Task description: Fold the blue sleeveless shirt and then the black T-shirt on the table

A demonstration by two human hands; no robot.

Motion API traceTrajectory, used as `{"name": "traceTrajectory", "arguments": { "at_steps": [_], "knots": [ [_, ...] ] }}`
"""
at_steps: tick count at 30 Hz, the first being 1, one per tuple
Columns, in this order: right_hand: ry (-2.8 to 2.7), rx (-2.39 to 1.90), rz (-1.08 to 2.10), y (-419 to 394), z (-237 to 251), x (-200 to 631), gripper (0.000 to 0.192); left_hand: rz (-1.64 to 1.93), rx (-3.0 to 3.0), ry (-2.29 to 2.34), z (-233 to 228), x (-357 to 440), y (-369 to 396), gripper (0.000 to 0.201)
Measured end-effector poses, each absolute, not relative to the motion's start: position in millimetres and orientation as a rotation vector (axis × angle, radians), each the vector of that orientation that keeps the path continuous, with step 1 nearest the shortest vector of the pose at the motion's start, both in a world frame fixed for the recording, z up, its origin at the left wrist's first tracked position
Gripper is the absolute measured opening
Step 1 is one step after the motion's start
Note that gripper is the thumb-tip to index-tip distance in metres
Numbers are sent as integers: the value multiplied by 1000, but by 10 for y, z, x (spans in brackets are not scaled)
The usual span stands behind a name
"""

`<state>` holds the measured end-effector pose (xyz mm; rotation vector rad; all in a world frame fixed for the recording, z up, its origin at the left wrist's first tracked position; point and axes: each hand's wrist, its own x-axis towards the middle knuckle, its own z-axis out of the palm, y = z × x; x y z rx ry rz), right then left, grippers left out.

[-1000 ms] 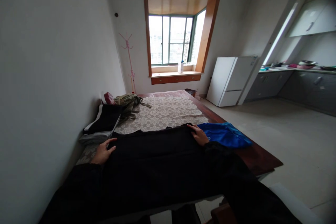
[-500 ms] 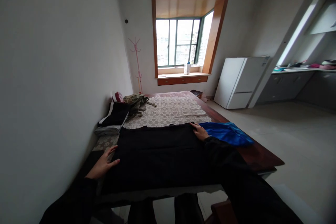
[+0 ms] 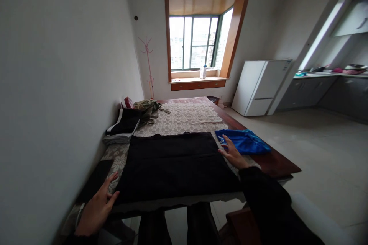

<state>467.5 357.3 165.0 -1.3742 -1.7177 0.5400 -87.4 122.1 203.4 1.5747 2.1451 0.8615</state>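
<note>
A black garment [image 3: 172, 164] lies spread flat on a table covered by a lace cloth [image 3: 184, 116]. My left hand [image 3: 99, 206] hovers open at the garment's near left corner, fingers apart, holding nothing. My right hand [image 3: 232, 153] rests flat and open on the lace cloth at the garment's right edge, just in front of a crumpled blue garment [image 3: 244, 141]. Dark sleeves cover both my arms.
Folded dark and grey clothes [image 3: 123, 126] and an olive garment [image 3: 146, 106] lie by the left wall. The wooden table edge [image 3: 276, 162] shows at right. A white fridge [image 3: 260, 88], a window, a pink coat stand [image 3: 148, 65] and kitchen counters stand beyond.
Both hands have slid back toward me along the black garment's sides, from its far corners to nearer its front. The garment now lies flat and smooth.
</note>
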Motion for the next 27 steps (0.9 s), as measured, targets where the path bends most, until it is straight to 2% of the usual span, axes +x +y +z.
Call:
{"name": "traceTrajectory", "arguments": {
  "at_steps": [4, 9, 14, 17, 27],
  "knots": [
    [-1497, -1558, 383, 2580, 1450, 4797, 49, 1010, 1644, 2192, 1946, -867, 1261, 51],
    [-1243, -1742, 442, 1849, 1184, 4796, 43, 1058, 1574, 2250, 1858, -831, 1253, 46],
    [-1163, -1638, 696, 1738, 1067, 4733, 46, 1182, 1208, 2248, 1817, -772, 1102, 60],
    [-1093, -1547, 845, 1792, 1021, 4689, 52, 1183, 1190, 2266, 1814, -744, 1070, 56],
    [-924, -1461, 998, 1877, 919, 4734, 45, 997, 1351, 2458, 1866, -870, 1048, 43]
  ]
}}
